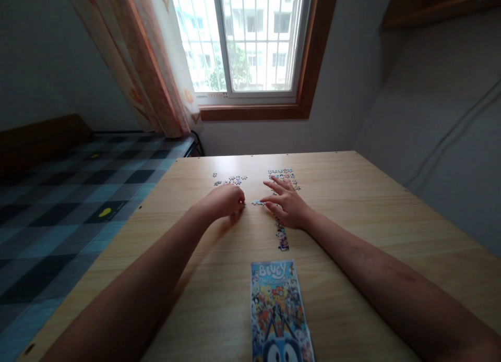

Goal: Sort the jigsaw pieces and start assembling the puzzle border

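Note:
My left hand (226,199) is closed in a pinch just above the table. A small jigsaw piece (244,204) shows at its fingertips, mostly hidden by the fingers. To the right, my right hand (287,204) lies with fingers spread over some joined pieces, its fingertips by a short joined strip (257,202). Beyond that hand is a partly assembled patch (281,172), and a narrow assembled column (282,239) emerges below it toward me. Loose jigsaw pieces (235,180) are scattered behind my left hand.
A Bluey puzzle box (278,310) lies on the wooden table (211,310) close to me. Left of the table is a bed with a checked cover (78,205). A curtain (136,59) hangs beside the barred window (258,38) at the back.

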Tool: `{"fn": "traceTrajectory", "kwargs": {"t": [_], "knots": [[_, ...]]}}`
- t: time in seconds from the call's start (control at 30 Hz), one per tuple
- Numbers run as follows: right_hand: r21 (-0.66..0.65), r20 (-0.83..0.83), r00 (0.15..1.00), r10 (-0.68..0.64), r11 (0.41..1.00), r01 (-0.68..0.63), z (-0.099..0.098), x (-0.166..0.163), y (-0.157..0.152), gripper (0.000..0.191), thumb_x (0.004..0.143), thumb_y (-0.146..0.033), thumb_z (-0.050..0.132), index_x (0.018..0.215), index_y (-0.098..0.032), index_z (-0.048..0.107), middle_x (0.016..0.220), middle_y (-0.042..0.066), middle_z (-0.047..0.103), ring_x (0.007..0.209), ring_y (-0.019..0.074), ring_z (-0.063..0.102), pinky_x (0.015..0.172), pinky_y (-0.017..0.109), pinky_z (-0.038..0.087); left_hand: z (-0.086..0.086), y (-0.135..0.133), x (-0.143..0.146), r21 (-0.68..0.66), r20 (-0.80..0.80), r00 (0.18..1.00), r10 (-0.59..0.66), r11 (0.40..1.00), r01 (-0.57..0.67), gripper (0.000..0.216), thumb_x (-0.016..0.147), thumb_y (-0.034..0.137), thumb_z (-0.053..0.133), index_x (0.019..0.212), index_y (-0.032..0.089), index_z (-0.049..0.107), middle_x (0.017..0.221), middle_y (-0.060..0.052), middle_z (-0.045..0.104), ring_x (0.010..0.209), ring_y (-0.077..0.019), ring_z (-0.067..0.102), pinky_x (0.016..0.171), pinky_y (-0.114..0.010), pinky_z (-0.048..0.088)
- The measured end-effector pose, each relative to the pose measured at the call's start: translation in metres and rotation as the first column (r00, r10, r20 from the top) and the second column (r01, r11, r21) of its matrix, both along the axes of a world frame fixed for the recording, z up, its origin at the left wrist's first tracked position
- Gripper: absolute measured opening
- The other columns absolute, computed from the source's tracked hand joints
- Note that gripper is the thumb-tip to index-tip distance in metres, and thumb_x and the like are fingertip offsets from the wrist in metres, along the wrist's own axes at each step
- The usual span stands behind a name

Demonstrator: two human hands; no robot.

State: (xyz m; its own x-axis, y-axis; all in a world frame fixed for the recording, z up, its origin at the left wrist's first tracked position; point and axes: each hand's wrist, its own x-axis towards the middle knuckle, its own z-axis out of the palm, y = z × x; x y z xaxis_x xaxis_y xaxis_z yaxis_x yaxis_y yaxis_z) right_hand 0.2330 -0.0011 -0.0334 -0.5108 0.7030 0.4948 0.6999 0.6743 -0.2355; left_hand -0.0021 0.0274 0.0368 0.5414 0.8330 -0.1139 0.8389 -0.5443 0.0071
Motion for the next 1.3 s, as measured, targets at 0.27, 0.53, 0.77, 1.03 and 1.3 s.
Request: {"fn": "traceTrajectory", "kwargs": {"t": [0.27,0.53,0.77,1.03,1.3], "knots": [[-0.057,0.053,0.999,-0.003,0.998,0.006,0.001,-0.001,0.001,0.032,0.099,-0.039,0.048,0.120,-0.033,0.072,0.157,0.005,0.040,0.151,0.0325,0.019,0.117,0.065,0.018,-0.003,0.003,0.000,0.002,0.025,1.000,0.009,1.000,-0.009,0.018,0.076,0.021,0.064,0.084,0.023,0.080,0.086,-0.007,0.076,0.079,-0.0216,0.065,0.070,-0.028,0.045],[-0.144,0.105,0.994,-0.001,0.989,0.016,0.003,-0.004,0.001,0.037,0.102,-0.045,0.042,0.128,-0.038,0.066,0.162,0.001,0.031,0.153,0.0334,0.010,0.118,0.067,0.012,-0.017,0.012,-0.006,0.006,0.159,0.987,-0.013,1.000,0.012,0.015,0.079,0.024,0.064,0.085,0.022,0.078,0.084,-0.004,0.076,0.074,-0.0186,0.065,0.070,-0.027,0.044],[-0.167,0.077,0.997,0.007,0.986,0.006,0.001,-0.004,0.004,0.035,0.101,-0.046,0.043,0.128,-0.040,0.066,0.162,0.000,0.030,0.153,0.0336,0.012,0.118,0.066,0.015,-0.028,0.014,-0.003,0.060,0.262,0.963,-0.057,0.997,0.043,0.014,0.082,0.024,0.065,0.086,0.021,0.078,0.087,-0.005,0.075,0.074,-0.0186,0.064,0.073,-0.029,0.047],[-0.180,0.076,0.997,0.005,0.984,0.009,0.003,-0.005,0.002,0.035,0.100,-0.046,0.045,0.124,-0.038,0.069,0.161,0.000,0.031,0.152,0.0338,0.012,0.117,0.066,0.016,-0.033,0.013,-0.002,0.098,0.307,0.948,-0.082,0.994,0.054,0.011,0.081,0.023,0.067,0.085,0.022,0.077,0.087,-0.005,0.074,0.073,-0.0183,0.063,0.073,-0.030,0.048],[-0.192,0.104,0.995,0.010,0.981,0.010,0.004,-0.005,0.003,0.036,0.101,-0.047,0.044,0.126,-0.038,0.068,0.162,0.002,0.030,0.152,0.0346,0.012,0.117,0.066,0.015,-0.031,0.012,-0.001,0.063,0.310,0.949,-0.050,0.997,0.032,0.010,0.082,0.026,0.067,0.086,0.023,0.076,0.087,-0.003,0.072,0.070,-0.0166,0.061,0.071,-0.029,0.047]]}}
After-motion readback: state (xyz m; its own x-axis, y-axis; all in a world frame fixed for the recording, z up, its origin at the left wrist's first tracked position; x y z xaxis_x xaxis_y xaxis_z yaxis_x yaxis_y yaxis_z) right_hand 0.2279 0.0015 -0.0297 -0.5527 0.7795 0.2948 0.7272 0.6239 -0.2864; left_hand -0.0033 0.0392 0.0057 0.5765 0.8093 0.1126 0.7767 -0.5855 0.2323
